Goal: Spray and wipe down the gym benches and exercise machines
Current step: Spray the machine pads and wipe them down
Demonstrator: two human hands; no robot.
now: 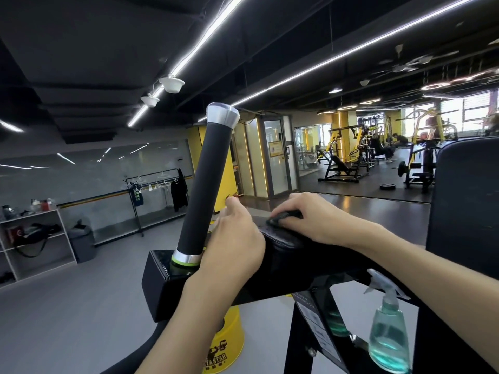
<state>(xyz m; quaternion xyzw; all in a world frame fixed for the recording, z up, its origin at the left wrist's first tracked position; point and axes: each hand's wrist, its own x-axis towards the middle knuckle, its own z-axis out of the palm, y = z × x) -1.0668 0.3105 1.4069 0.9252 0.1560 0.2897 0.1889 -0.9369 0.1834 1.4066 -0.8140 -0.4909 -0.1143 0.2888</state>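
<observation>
Grey gym floor spreads across the view from seven to nine o'clock, under a black ceiling crossed by white light strips; at nine o'clock stand a white shelf unit and a dark bin, with a clothes rack toward ten o'clock; yellow-framed machines fill the far room at two o'clock.

Close in, a black machine arm runs from six toward four o'clock; a black handle with silver end caps rises from its near end, tilted toward one o'clock; a black pad lies along the arm's top at the centre of the view.

Left hand rests on the pad just at three o'clock of the handle's base, its back to the camera; the fingers reach over the far edge and are mostly hidden, so I cannot tell whether they grip or lie flat.

Right hand sits at two o'clock of the left, well apart from the handle; its fingers are curled over a dark cloth, holding it down on the pad's top.

Spray bottle, clear with blue-green liquid, is at five o'clock against the machine's frame, held by neither hand; a yellow cone-shaped cover sits below the arm at six o'clock; a tall black back pad stands at three o'clock.
</observation>
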